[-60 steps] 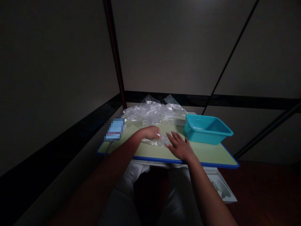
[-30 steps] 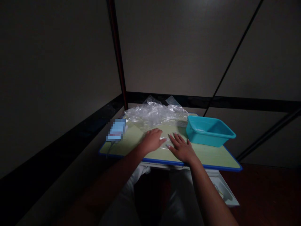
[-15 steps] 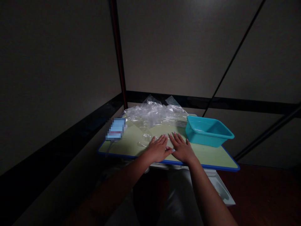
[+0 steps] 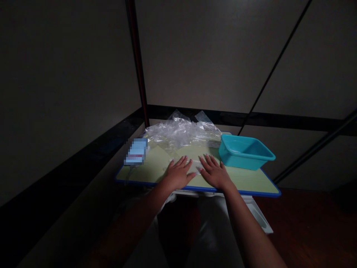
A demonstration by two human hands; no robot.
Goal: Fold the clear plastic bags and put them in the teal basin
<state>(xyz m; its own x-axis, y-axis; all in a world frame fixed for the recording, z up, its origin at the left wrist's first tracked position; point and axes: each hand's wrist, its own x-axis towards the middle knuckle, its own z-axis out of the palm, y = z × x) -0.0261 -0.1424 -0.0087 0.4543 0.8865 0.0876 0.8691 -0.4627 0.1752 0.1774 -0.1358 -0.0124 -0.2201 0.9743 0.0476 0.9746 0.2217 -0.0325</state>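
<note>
My left hand [image 4: 178, 174] lies flat with its fingers spread near the front edge of the pale green tabletop [image 4: 152, 163]. Beside it, my right hand [image 4: 214, 172] also rests palm down, fingers apart, just left of the turquoise plastic basin [image 4: 242, 163]. A thin clear plastic piece [image 4: 196, 167] lies between and partly under the hands; its outline is hard to make out. Behind them spreads a crumpled heap of clear plastic bags [image 4: 181, 128]. Neither hand grips anything.
On the table's left side is a phone-like object [image 4: 136, 150] with a blurred screen and a cord [image 4: 128, 175] hanging from it. A white drawer or tray [image 4: 260, 216] juts out below the right side. Panelled walls [image 4: 195, 67] stand close behind and to the left.
My left hand has slid to the left over the plastic, away from my right hand, which stays nearly in place. The thumbs no longer meet. The view has shifted slightly.
</note>
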